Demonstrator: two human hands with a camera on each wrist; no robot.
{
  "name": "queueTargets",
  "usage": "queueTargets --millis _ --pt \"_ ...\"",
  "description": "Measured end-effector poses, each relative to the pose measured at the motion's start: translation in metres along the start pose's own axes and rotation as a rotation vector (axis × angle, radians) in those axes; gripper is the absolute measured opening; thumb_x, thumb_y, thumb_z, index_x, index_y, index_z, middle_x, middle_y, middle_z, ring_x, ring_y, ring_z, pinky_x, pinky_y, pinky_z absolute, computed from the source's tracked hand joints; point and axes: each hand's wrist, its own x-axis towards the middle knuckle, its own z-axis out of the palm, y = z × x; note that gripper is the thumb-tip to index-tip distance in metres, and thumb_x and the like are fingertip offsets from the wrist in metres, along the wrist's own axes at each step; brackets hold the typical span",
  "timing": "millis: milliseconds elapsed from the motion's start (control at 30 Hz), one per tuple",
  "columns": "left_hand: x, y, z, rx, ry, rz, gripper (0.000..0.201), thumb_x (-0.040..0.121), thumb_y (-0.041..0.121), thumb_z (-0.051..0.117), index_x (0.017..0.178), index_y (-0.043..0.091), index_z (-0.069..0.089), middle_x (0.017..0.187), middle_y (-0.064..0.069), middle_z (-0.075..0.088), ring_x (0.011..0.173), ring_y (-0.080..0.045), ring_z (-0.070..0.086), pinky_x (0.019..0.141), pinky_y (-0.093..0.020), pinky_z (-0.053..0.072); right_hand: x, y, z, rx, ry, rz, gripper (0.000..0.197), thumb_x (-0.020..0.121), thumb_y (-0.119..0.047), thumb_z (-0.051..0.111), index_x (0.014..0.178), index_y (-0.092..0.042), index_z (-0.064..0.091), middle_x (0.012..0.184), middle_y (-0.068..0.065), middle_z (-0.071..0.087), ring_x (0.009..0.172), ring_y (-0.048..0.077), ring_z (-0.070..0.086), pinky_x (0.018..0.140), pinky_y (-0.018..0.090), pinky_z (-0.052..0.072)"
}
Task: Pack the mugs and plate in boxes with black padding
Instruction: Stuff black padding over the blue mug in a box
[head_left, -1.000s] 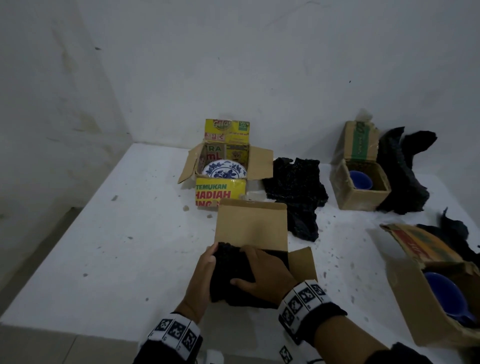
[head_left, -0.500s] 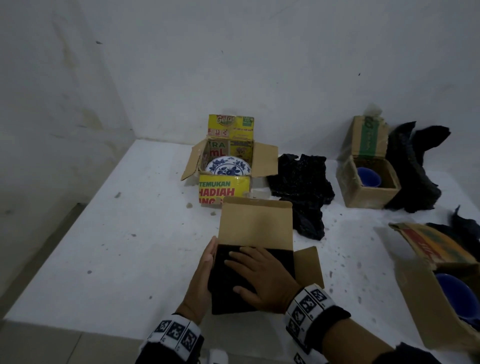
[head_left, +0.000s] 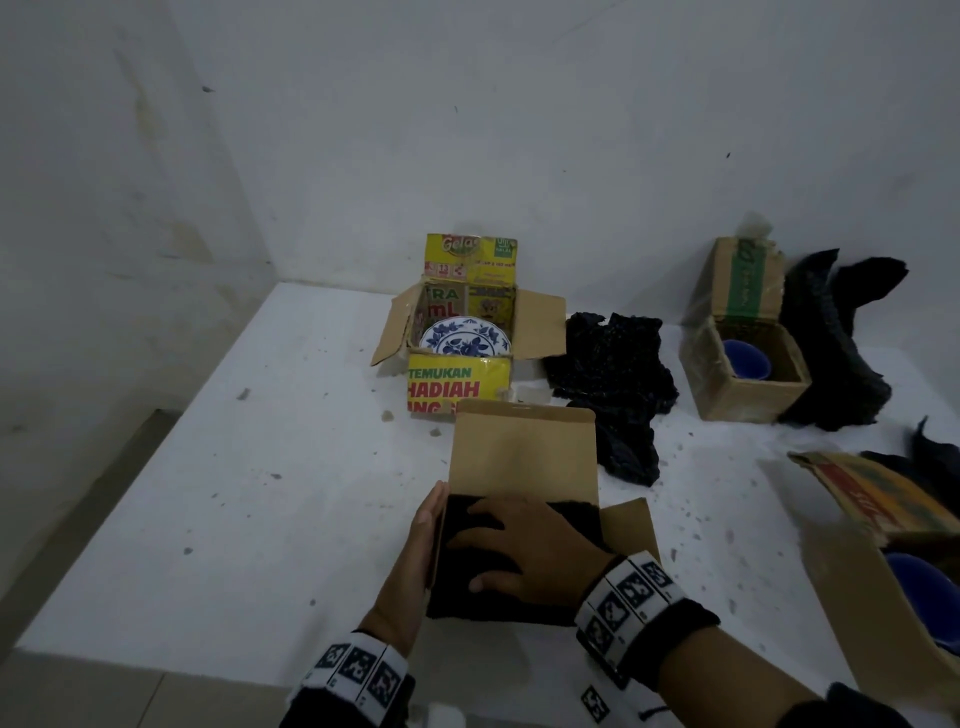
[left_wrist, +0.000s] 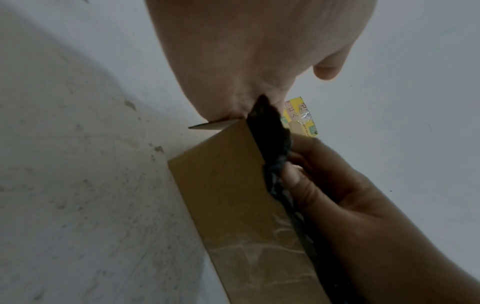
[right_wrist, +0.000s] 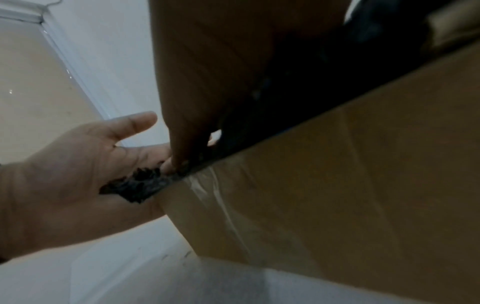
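Observation:
A plain brown box stands near the table's front edge with its back flap up. Black padding fills its top. My right hand lies flat on the padding with fingers spread and presses it down. My left hand rests with straight fingers against the box's left side; the right wrist view shows that palm open, with a padding corner poking out against it. A blue-and-white plate sits in the yellow box. Blue mugs sit in two other open boxes.
A loose heap of black padding lies right of the yellow box. More padding leans beside the back-right carton. A tilted carton stands at the right edge. White walls close the back and left; the table has bare surface on the left.
The bunched padding has been pushed down and now lies flat in the brown box. My right hand has spread flat on it; my left hand stays at the box's side.

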Motion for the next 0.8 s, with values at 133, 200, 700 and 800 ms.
queueTargets --millis 133,200,700,800 --pt "0.005 -0.008 -0.002 -0.124 0.022 0.005 0.04 0.101 0.037 0.022 0.138 0.033 0.037 0.144 0.012 0.042 0.128 -0.002 0.043 0.098 -0.021 0.037 -0.003 -0.002 0.008 -0.004 0.081 0.0 0.033 0.085 -0.049 0.048 0.105 -0.033 0.068 0.128 0.01 0.056 0.111 0.031 0.053 0.094 0.045 0.038" --pt "0.004 -0.008 -0.003 -0.12 0.01 0.006 0.04 0.101 0.034 0.019 0.138 0.033 0.035 0.145 0.013 0.039 0.13 -0.003 0.04 0.102 -0.023 0.035 0.0 -0.009 0.008 -0.034 0.08 0.023 0.029 0.083 -0.044 0.047 0.1 -0.036 0.069 0.128 0.009 0.056 0.108 0.032 0.054 0.09 0.046 0.039" --pt "0.007 -0.014 -0.008 -0.134 -0.096 0.078 0.047 0.095 0.042 0.026 0.14 0.03 0.034 0.142 0.013 0.042 0.125 0.0 0.045 0.095 -0.02 0.043 0.0 -0.023 -0.013 -0.032 -0.086 0.07 0.044 0.084 -0.045 0.04 0.12 -0.029 0.059 0.141 0.008 0.042 0.125 0.028 0.041 0.101 0.046 0.034" --pt "0.006 -0.016 -0.007 -0.116 -0.114 0.108 0.052 0.09 0.044 0.026 0.139 0.03 0.035 0.138 0.015 0.046 0.122 0.002 0.048 0.087 -0.014 0.047 -0.012 -0.011 -0.026 -0.049 -0.116 0.062 0.045 0.083 -0.047 0.059 0.126 -0.035 0.053 0.143 0.007 0.039 0.127 0.028 0.039 0.101 0.044 0.033"
